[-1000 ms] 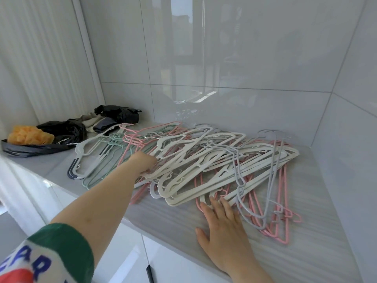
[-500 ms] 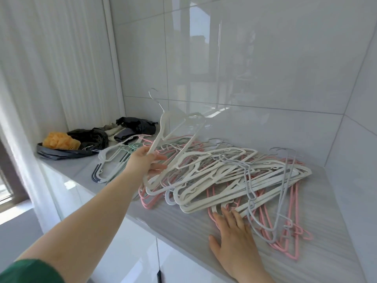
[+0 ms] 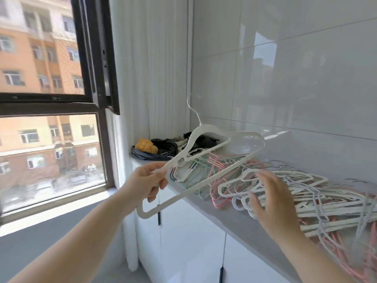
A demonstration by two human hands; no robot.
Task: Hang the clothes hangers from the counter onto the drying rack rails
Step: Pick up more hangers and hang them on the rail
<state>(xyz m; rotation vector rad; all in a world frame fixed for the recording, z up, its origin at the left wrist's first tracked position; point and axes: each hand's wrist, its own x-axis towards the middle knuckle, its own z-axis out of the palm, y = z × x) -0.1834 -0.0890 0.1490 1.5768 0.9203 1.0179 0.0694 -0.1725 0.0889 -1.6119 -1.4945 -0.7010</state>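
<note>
While both bare forearms reached in from the lower edge of the view, the left hand (image 3: 146,180) was curled round one end of the white hangers (image 3: 190,138), thumb on top and fingers wrapped beneath. These hangers (two, it seemed, though the overlap made the count uncertain) were lifted clear of the counter (image 3: 234,223) and tilted, their low end hanging out past its front edge and a thin metal hook pointing up against the wall. The right hand (image 3: 271,201) was over the near side of the pile of hangers (image 3: 326,201), fingers spread and loosely bent, gripping nothing; blur hid whether the fingertips touched the top hangers.

That pile lay tangled on the grey counter, white hangers uppermost, with pink ones beneath and at the right, and pale green ones at its left end. White cabinet doors (image 3: 193,242) with dark handles stood below the counter.

Farther along, at the counter's far end, a black bag (image 3: 165,147) sat crumpled, with an orange lump (image 3: 145,147) against its left side. Glossy grey wall tiles (image 3: 285,78) rose behind the counter, and a white curtain (image 3: 151,78) hung in the corner. To the left, a dark-framed window (image 3: 98,78) looked onto orange apartment buildings (image 3: 30,58).
</note>
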